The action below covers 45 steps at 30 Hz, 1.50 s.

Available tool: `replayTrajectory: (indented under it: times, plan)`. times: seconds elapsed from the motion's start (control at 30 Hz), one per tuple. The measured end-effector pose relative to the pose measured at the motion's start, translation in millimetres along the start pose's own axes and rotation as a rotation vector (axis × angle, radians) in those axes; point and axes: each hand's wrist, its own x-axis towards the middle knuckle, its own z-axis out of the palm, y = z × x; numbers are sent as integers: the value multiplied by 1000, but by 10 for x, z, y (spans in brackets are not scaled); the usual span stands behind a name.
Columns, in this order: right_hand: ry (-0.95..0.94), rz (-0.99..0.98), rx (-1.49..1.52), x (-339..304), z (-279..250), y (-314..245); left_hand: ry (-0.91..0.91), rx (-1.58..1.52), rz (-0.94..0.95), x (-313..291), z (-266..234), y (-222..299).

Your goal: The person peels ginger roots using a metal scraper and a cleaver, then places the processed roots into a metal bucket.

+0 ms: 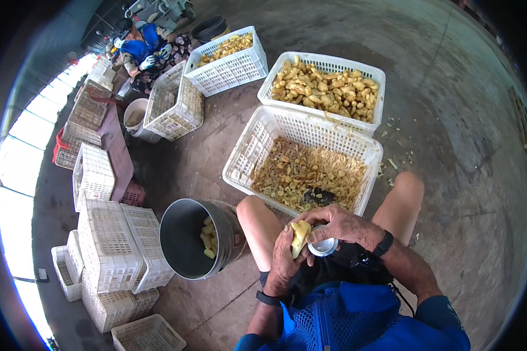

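Observation:
Over my lap, my left hand (283, 257) grips a pale yellow, knobby ginger root (300, 235), largely peeled. My right hand (346, 224) is closed round a shallow, round silvery metal piece like a lid or can (322, 247), close against the ginger. Just beyond my knees stands a white plastic crate (243, 149) with brown and yellow peelings (310, 164) across its bottom. A dark object (319, 196) lies among them; its kind is unclear. Behind it, another white crate (381, 88) is heaped with ginger roots (328, 90).
A dark bucket (178, 240) beside my left knee holds several peeled pieces (208, 237). White crates (108, 245) are stacked at the left. Another person (143, 50) sits at the far left, near a crate of yellow pieces (231, 70) and a pale bucket (136, 114).

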Motion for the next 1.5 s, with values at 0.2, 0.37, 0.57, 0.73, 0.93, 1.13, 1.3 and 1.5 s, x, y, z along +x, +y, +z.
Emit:
replayTrajectory:
  times: [0.2,0.37,0.57,0.73,0.93,1.13,1.3,1.5]
  plan:
    - [-10,321,1,-10,15,-227,-34,46,154,-41,14,-1]
    - [19,9,-293,-5,28,-106,-53,-59,153,-89,54,29]
    - [75,-58,-369,-199,-113,-509,-208,-127,178,-143,-27,67]
    - [247,-219,-305,-268,-155,-540,-198,-122,133,-127,43,87]
    - [232,-305,-359,-273,-142,-482,-187,-103,67,-112,46,60]
    - [190,-268,-363,-302,-184,-502,-203,-41,22,-113,64,89]
    - [130,-136,-192,-301,-262,-395,-54,191,203,-129,142,136]
    - [-3,48,-429,-177,-199,-194,-36,503,372,-65,147,69]
